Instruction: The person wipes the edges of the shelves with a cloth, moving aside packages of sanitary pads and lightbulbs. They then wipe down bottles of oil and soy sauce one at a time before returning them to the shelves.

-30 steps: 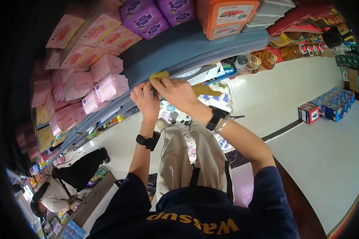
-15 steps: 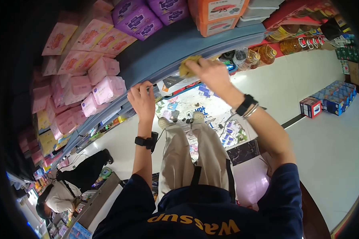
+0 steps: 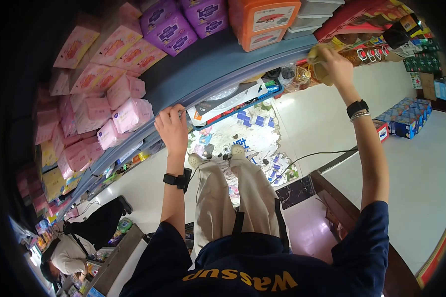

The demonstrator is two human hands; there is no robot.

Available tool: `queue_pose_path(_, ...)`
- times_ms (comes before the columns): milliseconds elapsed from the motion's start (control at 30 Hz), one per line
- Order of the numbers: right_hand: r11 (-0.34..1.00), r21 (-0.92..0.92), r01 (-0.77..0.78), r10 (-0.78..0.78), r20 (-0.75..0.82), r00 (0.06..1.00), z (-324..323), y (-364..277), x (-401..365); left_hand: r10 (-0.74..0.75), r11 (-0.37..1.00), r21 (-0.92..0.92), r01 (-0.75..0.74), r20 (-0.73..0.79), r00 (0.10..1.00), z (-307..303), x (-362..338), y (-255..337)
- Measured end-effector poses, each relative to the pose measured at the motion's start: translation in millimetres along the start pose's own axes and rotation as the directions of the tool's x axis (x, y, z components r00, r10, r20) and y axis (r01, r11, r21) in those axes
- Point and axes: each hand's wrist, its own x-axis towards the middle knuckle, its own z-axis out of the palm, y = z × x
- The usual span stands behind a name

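Observation:
My right hand (image 3: 336, 67) is closed on a yellowish cloth (image 3: 320, 69), held against the right end of the shelf's front edge. The blue-grey shelf (image 3: 193, 64) runs across the top of the view. Near the pink packs, my left hand (image 3: 172, 127) rests on the shelf's front edge with its fingers curled over it; whether they grip the edge is hard to tell. Pink packs (image 3: 132, 115) stand at the left of the shelf, purple packs (image 3: 169, 30) and orange boxes (image 3: 262, 22) farther along it.
Under the shelf edge is a blue basket (image 3: 238, 108) with boxed goods. Oil bottles (image 3: 302, 74) stand to its right. Blue cartons (image 3: 406, 119) sit on the floor at the right. Another person (image 3: 74, 255) bends over a counter at the lower left.
My right hand has moved with the cloth to the right along the shelf edge, and my right arm has stretched out. My left hand stays at the edge.

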Motion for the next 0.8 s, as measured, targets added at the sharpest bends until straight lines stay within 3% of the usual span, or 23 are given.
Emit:
queue_pose_path(67,0.939,0.102,-0.327,0.336,-0.084,0.938,15.8,39.4,-8.8,-0.014,1.000,-0.018,0.014,0.012,1.000,-0.2,0.0,0.8)
queue_pose_path(133,0.810,0.192,-0.554,0.584,-0.172,0.793,6.0,46.3,-17.1,-0.018,0.999,-0.032,0.018,0.009,1.000,-1.6,0.9,3.9)
queue_pose_path(167,0.810,0.193,-0.554,0.584,-0.171,0.794,6.3,42.8,-26.8,-0.026,0.999,-0.039,0.027,0.005,1.000,-2.3,1.3,4.8)
queue_pose_path(233,0.749,0.502,-0.433,0.587,-0.199,0.785,1.1,16.9,-39.1,-0.022,0.999,-0.036,0.022,-0.001,1.000,-3.9,1.1,4.3)
queue_pose_path(267,0.572,0.703,-0.422,0.666,-0.098,0.739,4.3,-2.4,-44.2,-0.012,0.999,-0.041,0.011,-0.007,1.000,-4.0,1.3,4.8)
queue_pose_path(300,0.595,0.733,-0.329,0.647,-0.194,0.737,15.6,-17.7,-47.7,-0.010,0.999,-0.037,0.009,-0.006,1.000,-5.2,1.3,4.9)
queue_pose_path(333,0.447,0.837,-0.316,0.695,-0.102,0.712,27.0,-34.1,-49.8,-0.004,0.999,-0.050,0.005,0.014,1.000,-7.2,1.2,5.0)
queue_pose_path(367,0.475,0.826,-0.304,0.703,-0.149,0.696,39.0,-53.1,-48.4,0.002,0.998,-0.061,0.000,0.036,0.999,-9.3,1.3,5.2)
queue_pose_path(433,0.347,0.885,-0.309,0.772,-0.082,0.631,50.8,-105.7,-36.8,0.018,0.997,-0.074,-0.014,0.053,0.998,-13.9,2.2,6.5)
queue_pose_path(467,0.228,0.941,-0.248,0.778,-0.023,0.628,63.0,-132.5,-32.0,0.025,0.996,-0.092,-0.019,0.066,0.997,-16.6,2.1,7.1)
queue_pose_path(500,0.243,0.911,-0.334,0.755,0.039,0.655,49.9,-166.5,-24.3,0.029,0.996,-0.083,-0.024,0.070,0.997,-18.9,2.0,7.8)
queue_pose_path(533,0.058,0.949,-0.310,0.722,0.175,0.669,53.3,-195.8,-20.0,0.025,0.995,-0.102,-0.018,0.076,0.997,-20.8,1.8,9.3)
queue_pose_path(567,0.096,0.977,-0.188,0.738,0.056,0.672,51.8,-227.5,-16.1,0.020,0.993,-0.121,-0.010,0.084,0.996,-23.3,1.1,11.2)
queue_pose_path(633,-0.055,0.989,-0.140,0.697,0.139,0.703,43.1,-273.2,-19.9,0.057,0.994,-0.098,-0.051,0.067,0.996,-30.4,0.4,13.0)
queue_pose_path(700,-0.085,0.971,-0.225,0.594,0.231,0.771,32.1,-306.2,-29.1,0.086,0.994,-0.066,-0.083,0.043,0.995,-37.5,-5.1,9.3)
queue_pose_path(800,-0.129,0.968,-0.216,0.458,0.251,0.852,42.2,-332.6,-46.5,-0.117,0.959,-0.251,0.130,0.066,0.991,-39.0,-27.4,-2.5)
